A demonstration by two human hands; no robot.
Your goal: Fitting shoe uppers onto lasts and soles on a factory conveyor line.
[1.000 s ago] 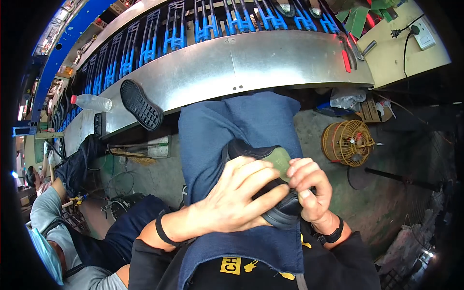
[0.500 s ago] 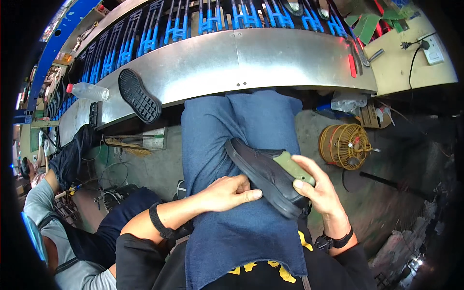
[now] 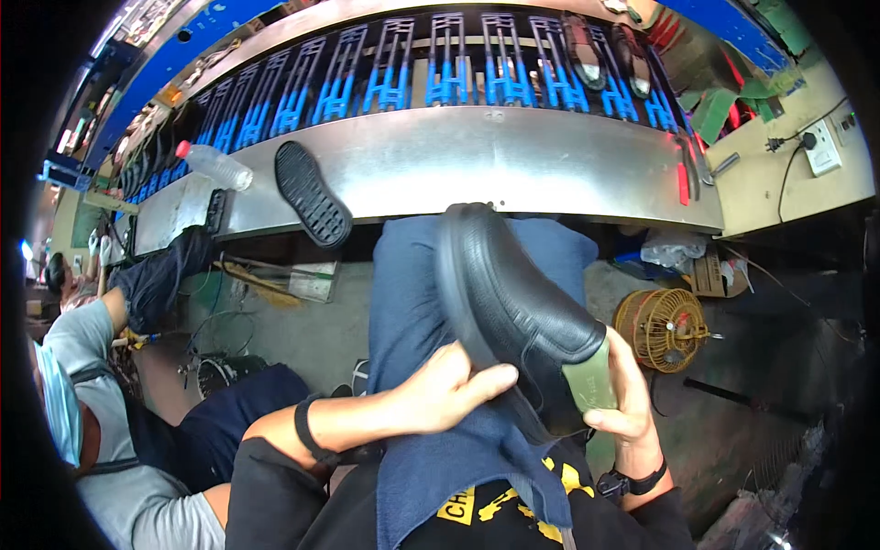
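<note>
A black leather shoe (image 3: 509,284) with a thick black sole stands over my lap, toe pointing away towards the bench. A green shoe last (image 3: 589,380) sticks out of its opening. My right hand (image 3: 628,390) is closed round that last at the heel end, thumb on the near side. Against the sole's left edge, my left hand (image 3: 449,390) is closed, its thumb stretched along the sole and its fingers curled and partly hidden. A loose black sole (image 3: 313,194) lies tread up on the metal bench, overhanging its front edge.
The metal bench (image 3: 403,170) runs across in front, with a row of blue and black racks (image 3: 390,87) behind it. On it lie a plastic bottle (image 3: 215,165) and a red-handled tool (image 3: 683,183). A wicker basket (image 3: 655,330) stands on the floor. A co-worker (image 3: 137,440) sits at left.
The shoe has turned upright, its upper now showing and its toe swung away towards the bench. Both hands keep their hold. The whole view has shifted, with the bench lower in it.
</note>
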